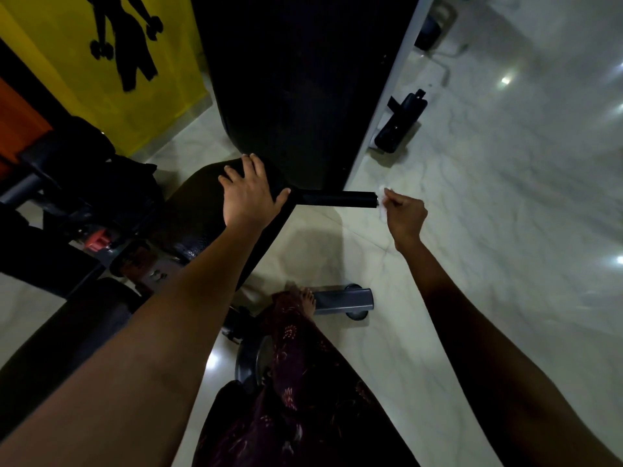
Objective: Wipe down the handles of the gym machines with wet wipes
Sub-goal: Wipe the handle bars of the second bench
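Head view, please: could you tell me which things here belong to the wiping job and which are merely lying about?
Part of the job:
- wet wipe, pinched in the right hand
- black handle, wipe at its end
- left hand, resting on the machine's black pad

Just lying about:
- yellow wall poster
- grey floor foot
- black pedal

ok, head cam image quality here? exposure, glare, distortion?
Head view: dim and underexposed, machine backrest near-black; ceiling-light glare spots on the glossy floor; wide-angle bending at edges; white wipe in right hand soft; left hand clear.
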The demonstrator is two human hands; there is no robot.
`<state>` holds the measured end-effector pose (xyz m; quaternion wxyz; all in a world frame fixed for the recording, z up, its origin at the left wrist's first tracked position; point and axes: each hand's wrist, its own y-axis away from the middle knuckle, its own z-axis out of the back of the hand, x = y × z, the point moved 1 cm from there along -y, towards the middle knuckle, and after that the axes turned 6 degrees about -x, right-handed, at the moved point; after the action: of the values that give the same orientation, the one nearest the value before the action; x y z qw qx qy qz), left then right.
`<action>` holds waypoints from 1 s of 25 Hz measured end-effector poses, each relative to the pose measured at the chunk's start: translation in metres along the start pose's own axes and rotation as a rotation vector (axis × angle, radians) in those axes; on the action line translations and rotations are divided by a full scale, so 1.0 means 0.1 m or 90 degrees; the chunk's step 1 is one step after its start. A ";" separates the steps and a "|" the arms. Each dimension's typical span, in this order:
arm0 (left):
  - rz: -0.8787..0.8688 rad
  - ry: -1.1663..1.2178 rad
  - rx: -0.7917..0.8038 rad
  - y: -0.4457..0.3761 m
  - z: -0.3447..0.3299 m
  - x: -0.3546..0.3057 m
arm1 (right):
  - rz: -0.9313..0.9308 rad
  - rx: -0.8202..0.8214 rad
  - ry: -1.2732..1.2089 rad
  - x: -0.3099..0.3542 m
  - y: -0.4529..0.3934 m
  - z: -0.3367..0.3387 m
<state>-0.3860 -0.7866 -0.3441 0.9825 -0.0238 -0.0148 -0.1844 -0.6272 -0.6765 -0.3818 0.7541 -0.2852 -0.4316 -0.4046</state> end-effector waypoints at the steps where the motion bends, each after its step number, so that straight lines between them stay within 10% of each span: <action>1: 0.002 0.001 0.001 0.00 0.00 0.00 | 0.025 0.008 0.019 0.00 -0.03 -0.02; 11: 0.004 -0.004 0.001 -0.02 -0.05 -0.01 | 0.392 0.120 0.180 -0.11 -0.06 0.06; 25: 0.014 0.016 0.000 -0.01 -0.03 0.00 | -0.217 0.334 -0.005 0.12 -0.38 0.00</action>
<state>-0.3865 -0.7881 -0.3475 0.9845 -0.0217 -0.0018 -0.1737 -0.6565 -0.7004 -0.3684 0.7217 -0.0062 -0.5656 -0.3990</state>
